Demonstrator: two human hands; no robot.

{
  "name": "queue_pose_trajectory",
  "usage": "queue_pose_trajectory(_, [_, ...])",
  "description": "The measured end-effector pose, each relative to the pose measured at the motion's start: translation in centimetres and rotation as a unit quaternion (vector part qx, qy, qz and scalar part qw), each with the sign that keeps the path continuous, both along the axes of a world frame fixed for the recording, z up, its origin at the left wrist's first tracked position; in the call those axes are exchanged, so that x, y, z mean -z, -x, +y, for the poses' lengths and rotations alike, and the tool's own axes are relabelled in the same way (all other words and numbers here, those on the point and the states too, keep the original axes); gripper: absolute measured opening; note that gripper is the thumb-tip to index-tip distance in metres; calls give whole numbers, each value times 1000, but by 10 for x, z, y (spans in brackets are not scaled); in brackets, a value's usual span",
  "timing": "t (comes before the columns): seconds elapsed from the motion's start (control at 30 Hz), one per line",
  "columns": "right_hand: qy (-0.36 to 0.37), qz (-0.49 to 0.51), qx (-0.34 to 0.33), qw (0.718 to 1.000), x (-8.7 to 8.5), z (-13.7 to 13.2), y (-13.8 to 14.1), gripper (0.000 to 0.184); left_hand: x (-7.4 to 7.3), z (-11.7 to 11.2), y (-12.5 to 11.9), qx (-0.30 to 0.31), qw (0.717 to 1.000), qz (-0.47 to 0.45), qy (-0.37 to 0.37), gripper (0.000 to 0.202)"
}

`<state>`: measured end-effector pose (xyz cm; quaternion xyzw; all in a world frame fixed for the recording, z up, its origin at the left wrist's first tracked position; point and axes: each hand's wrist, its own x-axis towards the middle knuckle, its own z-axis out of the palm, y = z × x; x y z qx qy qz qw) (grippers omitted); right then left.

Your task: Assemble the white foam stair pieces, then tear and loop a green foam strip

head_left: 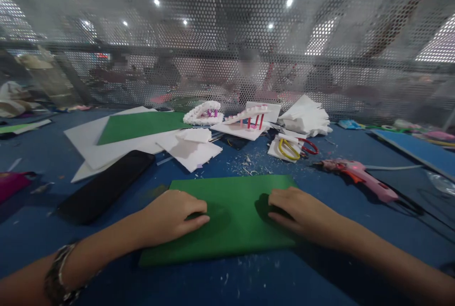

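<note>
A green rectangular board (234, 216) lies flat on the blue table in front of me. Over its left part rests my left hand (177, 213), fingers loosely bent and the thumb apart from them, with nothing between. My right hand (293, 209) is over the right part of the board, turned inward, its thumb also apart from the bent fingers and nothing visible in it. Whether the fingertips press on the board is hard to tell. Behind it stand a small white model with red posts (254, 121) and a white piece with purple posts (204, 113).
A pink glue gun (359, 175) lies at right, near scissors with yellow and red handles (289, 149). At left are a black phone-like slab (108, 185), white sheets (106, 157) and another green sheet (142, 126). A perforated metal screen (220, 36) rises behind the table.
</note>
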<state>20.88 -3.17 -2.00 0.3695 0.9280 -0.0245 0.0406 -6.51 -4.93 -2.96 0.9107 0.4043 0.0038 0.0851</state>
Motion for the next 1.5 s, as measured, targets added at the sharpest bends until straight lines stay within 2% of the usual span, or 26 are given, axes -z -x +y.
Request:
queue_pose_trajectory(0.23, [8, 18, 22, 1000, 3, 1, 0, 13, -3, 0, -1, -20, 998, 54, 19, 25])
queue_pose_trajectory(0.37, [30, 10, 26, 999, 0, 1, -2, 18, -4, 0, -1, -13, 998, 54, 17, 24])
queue_pose_trajectory(0.5, [29, -14, 15, 999, 0, 2, -3, 26, 0, 0, 3, 23, 999, 42, -11, 27])
queue_pose_trajectory(0.63, [12, -21, 18, 1000, 2, 3, -3, 25, 3, 1, 6, 50, 998, 22, -31, 35])
queue_pose_trajectory(0.77, [-3, -20, 21, 1000, 3, 5, -2, 25, 1, 1, 3, 51, 997, 45, -45, 36])
queue_pose_trajectory(0.97, [-41, -6, 29, 999, 9, 5, -3, 25, -1, -2, -1, 58, 987, 121, -84, 23])
queue_pose_trajectory(1.2, [-75, 27, 42, 996, 22, 4, -8, 29, 6, -5, -1, 79, 983, 83, -144, 31])
queue_pose_trajectory(1.4, [-72, 38, 37, 996, 22, 4, -9, 30, 11, -7, 0, 97, 974, 106, -174, 26])
queue_pose_trajectory(1.5, [-69, 43, 28, 996, 23, 4, -10, 31, 12, -7, 0, 101, 971, 90, -196, 30])
